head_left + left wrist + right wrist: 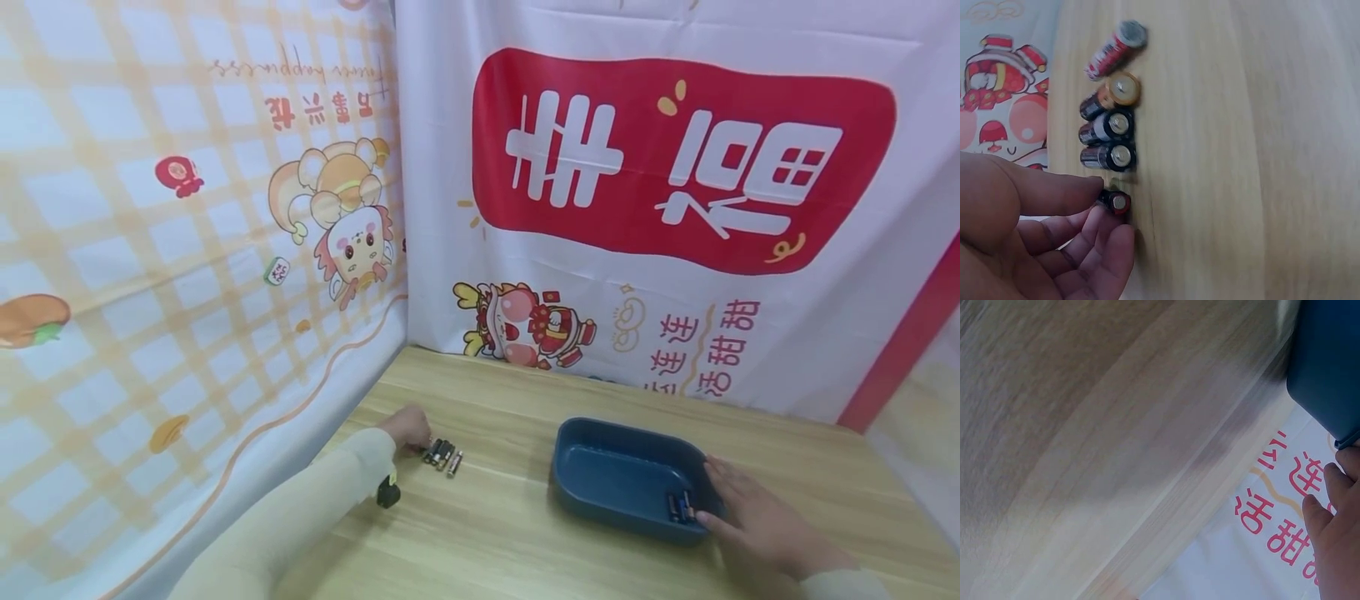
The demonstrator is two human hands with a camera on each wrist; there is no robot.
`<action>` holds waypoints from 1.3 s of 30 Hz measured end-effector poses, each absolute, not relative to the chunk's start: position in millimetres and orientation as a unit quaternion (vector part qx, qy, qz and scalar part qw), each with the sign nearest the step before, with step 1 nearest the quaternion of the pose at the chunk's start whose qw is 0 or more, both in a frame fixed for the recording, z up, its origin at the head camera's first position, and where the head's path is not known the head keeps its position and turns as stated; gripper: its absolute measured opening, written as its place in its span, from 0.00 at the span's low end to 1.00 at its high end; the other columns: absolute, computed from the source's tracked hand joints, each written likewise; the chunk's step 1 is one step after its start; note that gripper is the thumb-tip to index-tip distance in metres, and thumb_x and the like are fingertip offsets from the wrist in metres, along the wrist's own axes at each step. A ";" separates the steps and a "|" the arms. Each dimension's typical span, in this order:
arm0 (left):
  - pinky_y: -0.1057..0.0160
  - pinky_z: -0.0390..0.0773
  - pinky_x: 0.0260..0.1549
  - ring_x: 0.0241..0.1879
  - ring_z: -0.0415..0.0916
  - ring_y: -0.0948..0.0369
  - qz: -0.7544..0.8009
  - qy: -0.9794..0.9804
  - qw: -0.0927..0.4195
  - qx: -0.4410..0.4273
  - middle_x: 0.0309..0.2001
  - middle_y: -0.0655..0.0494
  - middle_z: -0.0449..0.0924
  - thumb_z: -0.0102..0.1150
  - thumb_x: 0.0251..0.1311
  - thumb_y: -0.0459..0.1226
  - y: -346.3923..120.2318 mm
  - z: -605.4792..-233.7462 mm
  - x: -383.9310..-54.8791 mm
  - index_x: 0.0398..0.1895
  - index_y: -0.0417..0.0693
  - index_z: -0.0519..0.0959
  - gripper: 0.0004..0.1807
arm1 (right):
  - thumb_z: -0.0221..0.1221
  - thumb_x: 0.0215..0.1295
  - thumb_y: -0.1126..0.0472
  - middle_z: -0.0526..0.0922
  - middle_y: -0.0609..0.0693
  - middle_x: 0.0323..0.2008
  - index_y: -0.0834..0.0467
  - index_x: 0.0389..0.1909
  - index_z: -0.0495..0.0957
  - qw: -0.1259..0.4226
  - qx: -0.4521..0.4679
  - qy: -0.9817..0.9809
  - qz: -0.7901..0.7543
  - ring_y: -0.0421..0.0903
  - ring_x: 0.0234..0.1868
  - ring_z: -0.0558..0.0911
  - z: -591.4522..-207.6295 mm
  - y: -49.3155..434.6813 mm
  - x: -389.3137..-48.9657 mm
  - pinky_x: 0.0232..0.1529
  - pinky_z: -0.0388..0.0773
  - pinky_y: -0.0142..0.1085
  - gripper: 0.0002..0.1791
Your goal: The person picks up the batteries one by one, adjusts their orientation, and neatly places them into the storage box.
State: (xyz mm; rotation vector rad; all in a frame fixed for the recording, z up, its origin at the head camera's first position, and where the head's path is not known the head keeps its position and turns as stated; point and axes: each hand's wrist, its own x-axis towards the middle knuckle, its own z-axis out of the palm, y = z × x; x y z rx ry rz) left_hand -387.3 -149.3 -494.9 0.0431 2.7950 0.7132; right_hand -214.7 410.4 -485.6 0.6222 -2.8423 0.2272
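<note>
My left hand (407, 427) is over the left side of the table, pinching a small dark battery (1116, 202) between thumb and fingertips. Beside it lies a row of several batteries, among them one with a copper-coloured end (1116, 92) and a red one (1116, 47) at the row's far end. My right hand (761, 521) grips the right end of a dark blue box (630, 518), its thumb over the rim and its fingers along the outside. Inside the box, a few batteries (681, 507) lie in the right corner near that thumb.
The wooden table (480, 542) stretches between the batteries and the box. A printed cloth (435, 167) hangs along its back edge, and a checked cloth (150, 250) hangs on the left. A black strap device (387, 492) sits on my left wrist.
</note>
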 end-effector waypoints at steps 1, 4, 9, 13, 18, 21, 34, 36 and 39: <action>0.73 0.68 0.09 0.11 0.64 0.65 0.239 0.962 0.129 0.009 0.12 0.56 0.70 0.57 0.44 0.23 -147.9 -494.9 -388.4 0.08 0.47 0.68 0.17 | 0.57 0.66 0.41 0.62 0.64 0.69 0.69 0.68 0.64 0.111 0.211 -0.968 0.079 0.66 0.66 0.63 -485.0 410.5 -214.2 0.59 0.24 0.14 0.41; 0.72 0.68 0.10 0.11 0.64 0.64 0.224 0.966 0.131 -0.011 0.13 0.54 0.72 0.57 0.45 0.23 -145.3 -495.0 -390.3 0.09 0.45 0.71 0.14 | 0.57 0.67 0.40 0.63 0.64 0.69 0.69 0.67 0.64 0.108 0.210 -0.968 0.081 0.66 0.67 0.63 -483.2 410.3 -212.7 0.59 0.25 0.13 0.41; 0.70 0.73 0.13 0.13 0.67 0.63 0.227 0.966 0.126 0.009 0.15 0.53 0.74 0.57 0.47 0.22 -146.9 -492.7 -389.0 0.11 0.44 0.71 0.14 | 0.55 0.67 0.39 0.62 0.62 0.70 0.67 0.68 0.63 0.098 0.199 -0.972 0.081 0.65 0.68 0.62 -482.2 410.1 -211.1 0.61 0.26 0.16 0.42; 0.70 0.75 0.14 0.15 0.68 0.63 0.282 0.951 0.128 0.028 0.16 0.54 0.72 0.56 0.49 0.22 -154.9 -492.0 -387.1 0.11 0.46 0.69 0.16 | 0.55 0.67 0.39 0.63 0.63 0.69 0.67 0.68 0.63 0.103 0.204 -0.970 0.079 0.65 0.68 0.62 -483.9 410.2 -211.0 0.62 0.27 0.16 0.42; 0.65 0.80 0.24 0.21 0.69 0.61 0.436 0.882 0.178 0.023 0.20 0.55 0.69 0.55 0.55 0.23 -162.9 -489.6 -387.5 0.17 0.45 0.69 0.14 | 0.56 0.67 0.40 0.62 0.64 0.69 0.69 0.67 0.63 0.113 0.212 -0.968 0.078 0.66 0.67 0.63 -487.1 411.6 -212.7 0.59 0.24 0.13 0.42; 0.61 0.82 0.32 0.24 0.70 0.61 0.503 0.838 0.209 0.018 0.22 0.55 0.68 0.54 0.59 0.24 -162.1 -484.3 -389.8 0.21 0.44 0.68 0.13 | 0.56 0.67 0.40 0.62 0.64 0.69 0.69 0.68 0.63 0.110 0.209 -0.968 0.082 0.66 0.67 0.62 -488.4 413.2 -214.4 0.58 0.23 0.13 0.42; 0.52 0.76 0.56 0.61 0.67 0.38 0.643 0.706 0.290 0.060 0.64 0.27 0.60 0.50 0.66 0.25 -129.4 -460.8 -392.2 0.68 0.28 0.59 0.28 | 0.57 0.66 0.40 0.62 0.64 0.69 0.69 0.68 0.63 0.114 0.211 -0.967 0.082 0.66 0.67 0.62 -482.9 416.2 -216.0 0.59 0.24 0.14 0.42; 0.52 0.75 0.57 0.62 0.64 0.37 0.656 0.687 0.304 0.066 0.65 0.27 0.57 0.49 0.66 0.25 -121.8 -459.6 -391.2 0.68 0.28 0.59 0.28 | 0.56 0.67 0.39 0.62 0.63 0.69 0.68 0.68 0.63 0.108 0.208 -0.969 0.081 0.66 0.67 0.62 -482.4 415.1 -215.5 0.58 0.23 0.14 0.42; 0.52 0.74 0.58 0.63 0.63 0.37 0.664 0.671 0.322 0.077 0.65 0.27 0.57 0.49 0.66 0.25 -108.5 -458.0 -389.8 0.66 0.27 0.61 0.26 | 0.56 0.67 0.39 0.62 0.63 0.69 0.69 0.68 0.63 0.104 0.206 -0.969 0.085 0.66 0.67 0.62 -483.1 413.5 -215.2 0.58 0.24 0.13 0.43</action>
